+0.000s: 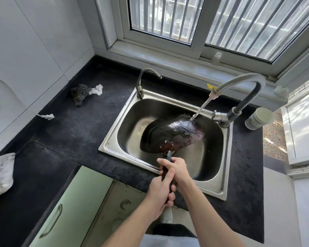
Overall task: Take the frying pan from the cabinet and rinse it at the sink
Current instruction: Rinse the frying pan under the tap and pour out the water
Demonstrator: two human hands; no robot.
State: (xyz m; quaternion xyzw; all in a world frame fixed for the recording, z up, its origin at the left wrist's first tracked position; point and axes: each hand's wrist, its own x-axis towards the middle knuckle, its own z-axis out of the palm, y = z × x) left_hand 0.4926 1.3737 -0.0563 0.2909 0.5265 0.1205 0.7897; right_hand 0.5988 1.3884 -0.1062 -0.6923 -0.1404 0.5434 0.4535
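Dark counter [61, 132] with inset steel sink [112, 138], seen from above. Nearest, the left hand [158, 192] is curled round the lower end of the handle [168, 156]; just beyond, the right hand [177, 169] grips it higher up. Frying pan [169, 134] held tilted inside the basin; water stream [201, 108] from the curved faucet [243, 86] strikes its far edge. Window [168, 20] behind.

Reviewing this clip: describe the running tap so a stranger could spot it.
Find the steel sink under the window. At its right rear corner stands the tall arched tap. Unlike the smaller tap at the left rear, it has a pinkish nozzle and pours water onto the frying pan.
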